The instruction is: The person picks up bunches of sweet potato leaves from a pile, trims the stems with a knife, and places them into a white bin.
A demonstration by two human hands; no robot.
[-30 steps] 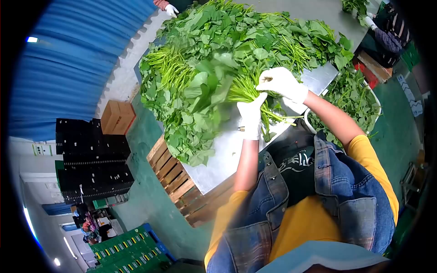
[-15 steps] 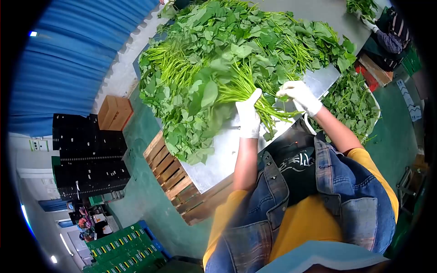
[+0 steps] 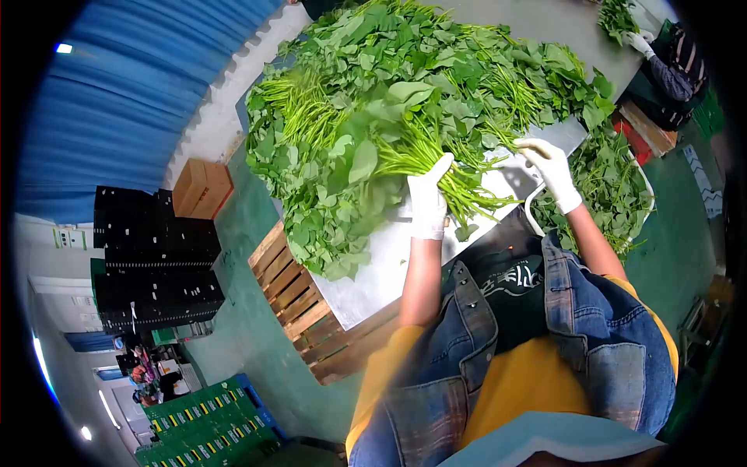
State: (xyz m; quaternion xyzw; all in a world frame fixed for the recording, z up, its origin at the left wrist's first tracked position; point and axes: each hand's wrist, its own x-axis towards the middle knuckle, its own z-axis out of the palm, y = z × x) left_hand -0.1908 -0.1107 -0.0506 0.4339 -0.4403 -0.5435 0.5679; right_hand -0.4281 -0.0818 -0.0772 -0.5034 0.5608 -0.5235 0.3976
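A bunch of long green stems with leaves (image 3: 412,149) is gripped in my gloved left hand (image 3: 428,198), thumb across the stems, above the metal table (image 3: 362,292). The cut stem ends point right, and the leaves hang to the left. My gloved right hand (image 3: 551,167) is to the right of the bunch, its fingers bent together at a stem by the edge of the big leafy pile (image 3: 459,58). Whether it pinches that stem is too small to tell. The pile covers most of the table.
A white-rimmed container of greens (image 3: 611,183) stands at the right. At the upper right, a co-worker's gloved hand (image 3: 640,43) holds greens. A wooden pallet (image 3: 284,284) lies under the table. Black crates (image 3: 156,265), a cardboard box (image 3: 202,189) and green crates (image 3: 210,428) are leftward.
My right hand has moved right and slightly up, away from the stem ends of the bunch. My left hand keeps its hold on the bunch, nearly in place.
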